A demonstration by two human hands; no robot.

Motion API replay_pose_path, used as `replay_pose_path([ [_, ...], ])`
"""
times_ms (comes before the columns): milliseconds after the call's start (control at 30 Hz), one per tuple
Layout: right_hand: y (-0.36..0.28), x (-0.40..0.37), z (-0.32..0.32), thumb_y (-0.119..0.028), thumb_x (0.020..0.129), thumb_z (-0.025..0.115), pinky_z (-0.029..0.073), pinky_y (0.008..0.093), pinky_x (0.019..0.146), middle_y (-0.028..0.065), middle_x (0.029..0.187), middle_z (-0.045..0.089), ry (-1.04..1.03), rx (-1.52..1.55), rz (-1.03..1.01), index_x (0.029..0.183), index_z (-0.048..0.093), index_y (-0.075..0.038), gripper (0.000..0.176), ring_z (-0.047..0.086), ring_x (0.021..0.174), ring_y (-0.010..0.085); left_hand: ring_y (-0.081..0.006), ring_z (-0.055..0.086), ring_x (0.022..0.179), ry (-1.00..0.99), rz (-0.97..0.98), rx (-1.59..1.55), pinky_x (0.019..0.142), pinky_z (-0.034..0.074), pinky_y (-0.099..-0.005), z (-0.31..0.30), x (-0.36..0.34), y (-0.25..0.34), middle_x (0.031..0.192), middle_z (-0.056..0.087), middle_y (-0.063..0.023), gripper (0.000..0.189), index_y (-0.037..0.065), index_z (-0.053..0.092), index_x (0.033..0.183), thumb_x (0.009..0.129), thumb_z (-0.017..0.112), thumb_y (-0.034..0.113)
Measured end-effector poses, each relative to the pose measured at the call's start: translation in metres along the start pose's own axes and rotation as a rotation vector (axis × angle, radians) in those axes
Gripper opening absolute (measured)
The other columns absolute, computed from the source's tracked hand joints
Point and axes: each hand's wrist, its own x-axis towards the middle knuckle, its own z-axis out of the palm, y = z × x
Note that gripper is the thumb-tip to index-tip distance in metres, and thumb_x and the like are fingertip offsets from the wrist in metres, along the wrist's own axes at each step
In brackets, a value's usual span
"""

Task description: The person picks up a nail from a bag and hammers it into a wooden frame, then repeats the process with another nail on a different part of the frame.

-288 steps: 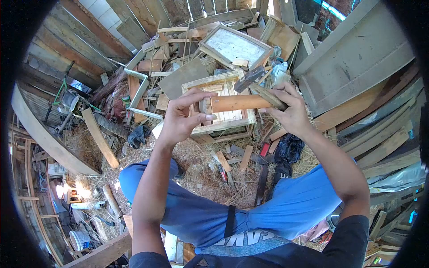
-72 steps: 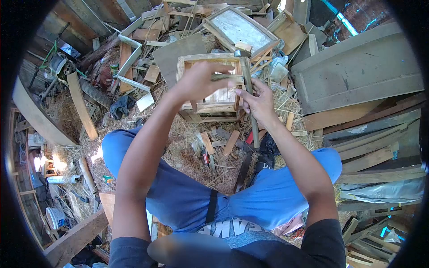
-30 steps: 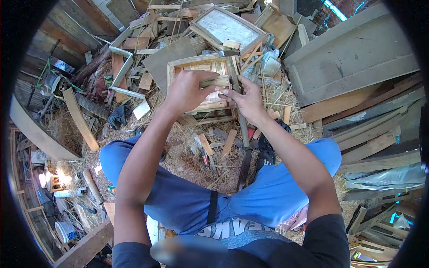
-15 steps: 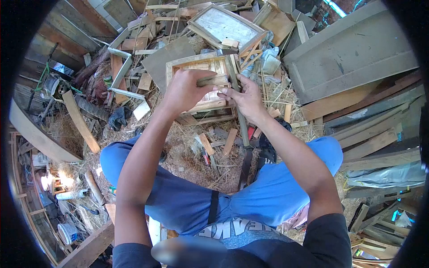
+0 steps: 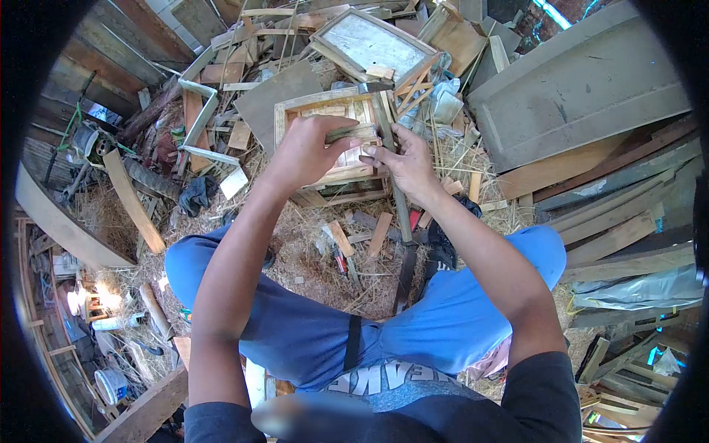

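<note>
A wooden box-like frame point(image 5: 325, 98) sits on the littered ground in front of me. My left hand point(image 5: 301, 148) is over its middle, closed on a short wooden piece point(image 5: 350, 133) that points right. My right hand point(image 5: 410, 166) is closed around a long wooden strip point(image 5: 399, 203) along the frame's right side. Its thumb crosses the strip near the end of the short piece; the other fingertips are partly hidden. A hammer head point(image 5: 373, 86) rests at the frame's upper right corner.
A white-panelled frame point(image 5: 373, 43) lies on scrap wood beyond. At right, a large grey panel point(image 5: 576, 88) leans over stacked boards point(image 5: 620, 214). A curved plank point(image 5: 133, 199) stands at left. Between my legs are wood offcuts point(image 5: 380, 233), a red-handled tool point(image 5: 340, 263) and a dark flat blade-like piece point(image 5: 405, 280).
Both hands keep nearly the same place and hold. Only a very slight shift of the left fingers on the short wooden piece shows.
</note>
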Motion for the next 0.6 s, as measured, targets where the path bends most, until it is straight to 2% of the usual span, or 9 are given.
replay_pose_path([
  [133,-0.008,-0.006,0.0,-0.003,0.097,0.076,0.068,0.0302,0.079,0.0087,0.1,0.071,0.018,0.007,0.025,0.129,0.06,0.006,0.037,0.072,0.089,0.0133,-0.0324,0.077,0.09,-0.01,0.014,0.015,0.077,0.059,-0.0394,-0.001,-0.001,0.003,0.107,0.078,-0.023,0.043,-0.002,0.075,0.122,0.092,0.084,0.027],
  [167,-0.011,-0.009,-0.001,-0.003,0.097,0.076,0.068,0.0302,0.079,0.0087,0.1,0.071,0.019,0.005,0.025,0.129,0.06,0.006,0.037,0.072,0.089,0.0133,-0.0364,0.077,0.091,-0.021,-0.032,0.01,0.078,0.059,-0.0417,-0.002,-0.002,0.006,0.105,0.077,-0.0242,0.04,0.0,0.077,0.119,0.091,0.084,0.027],
  [233,-0.021,-0.017,-0.004,-0.007,0.098,0.076,0.065,0.0271,0.066,0.0075,0.092,0.071,0.044,-0.047,0.16,0.13,0.06,0.002,0.037,0.068,0.078,0.0095,-0.0404,0.076,0.091,-0.033,-0.077,0.003,0.079,0.059,-0.0439,-0.005,-0.002,0.011,0.102,0.076,-0.0254,0.037,0.001,0.078,0.116,0.09,0.084,0.027],
  [333,-0.044,-0.03,-0.009,-0.011,0.101,0.072,0.061,0.0278,0.068,0.0047,0.087,0.069,0.174,-0.283,0.226,0.128,0.061,0.0,0.03,0.063,0.074,0.0078,-0.0406,0.075,0.092,-0.05,-0.113,-0.015,0.079,0.059,-0.0447,-0.005,-0.003,0.009,0.102,0.076,-0.025,0.036,0.003,0.078,0.117,0.09,0.084,0.027],
  [367,-0.048,-0.034,-0.016,-0.011,0.101,0.072,0.061,0.0278,0.068,0.0047,0.087,0.069,0.171,-0.29,0.227,0.128,0.061,0.0,0.03,0.063,0.074,0.0078,-0.0406,0.075,0.093,-0.022,-0.05,0.008,0.08,0.059,-0.0452,-0.003,-0.004,0.005,0.102,0.076,-0.0245,0.036,0.003,0.078,0.117,0.09,0.083,0.027],
  [433,-0.058,-0.041,-0.035,-0.007,0.106,0.063,0.058,0.029,0.072,0.0078,0.095,0.069,0.117,-0.549,-0.034,0.136,0.057,-0.002,0.031,0.067,0.076,0.0131,-0.0407,0.075,0.094,0.014,0.006,0.022,0.081,0.059,-0.0458,0.0,-0.005,0.0,0.102,0.076,-0.024,0.035,0.004,0.078,0.117,0.09,0.083,0.026],
  [467,-0.065,-0.048,-0.043,-0.007,0.106,0.063,0.058,0.029,0.072,0.0078,0.095,0.069,0.111,-0.558,-0.032,0.136,0.057,-0.002,0.031,0.067,0.076,0.0131,-0.0406,0.075,0.096,0.013,0.016,0.024,0.083,0.059,-0.0463,0.001,-0.005,-0.002,0.103,0.077,-0.0235,0.035,0.004,0.078,0.117,0.09,0.083,0.026],
  [533,-0.09,-0.062,-0.05,-0.002,0.103,0.059,0.055,0.041,0.095,0.0232,0.116,0.073,-0.062,-0.98,-0.307,0.143,0.056,0.002,0.041,0.072,0.104,0.037,-0.0405,0.075,0.098,0.021,0.022,0.024,0.084,0.058,-0.0469,0.0,-0.005,-0.002,0.104,0.077,-0.0229,0.035,0.004,0.078,0.117,0.09,0.083,0.025],
  [600,-0.105,-0.066,-0.054,0.0,0.103,0.057,0.054,0.0426,0.097,0.027,0.123,0.07,-0.135,-1.062,-0.365,0.147,0.054,0.001,0.044,0.07,0.109,0.0418,-0.0404,0.074,0.1,0.004,0.027,0.025,0.086,0.058,-0.0471,-0.001,-0.005,0.002,0.107,0.077,-0.0222,0.034,0.004,0.078,0.117,0.09,0.082,0.024],
])
